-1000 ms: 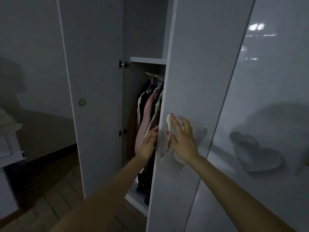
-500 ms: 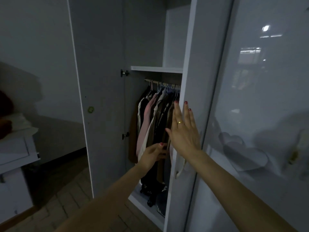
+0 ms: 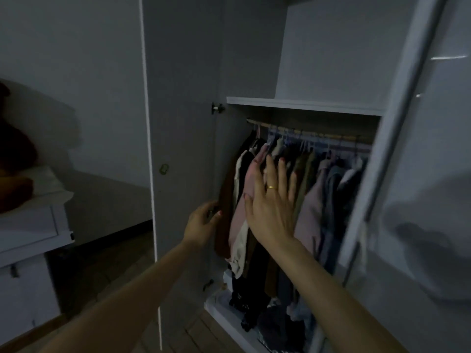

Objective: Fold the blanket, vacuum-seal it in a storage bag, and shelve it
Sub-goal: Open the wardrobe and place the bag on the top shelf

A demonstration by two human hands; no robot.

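A dim wardrobe (image 3: 331, 47) is seen with both doors swung wide. The right hand (image 3: 271, 200) is raised flat, fingers straight and apart, before hanging clothes (image 3: 313, 200) packed along the rail (image 3: 305, 131). The left hand (image 3: 201, 222) is curled at the left door's (image 3: 178, 123) inner edge; whether it grips anything cannot be told. A bare shelf (image 3: 303, 104) is seen above. No blanket is in view.
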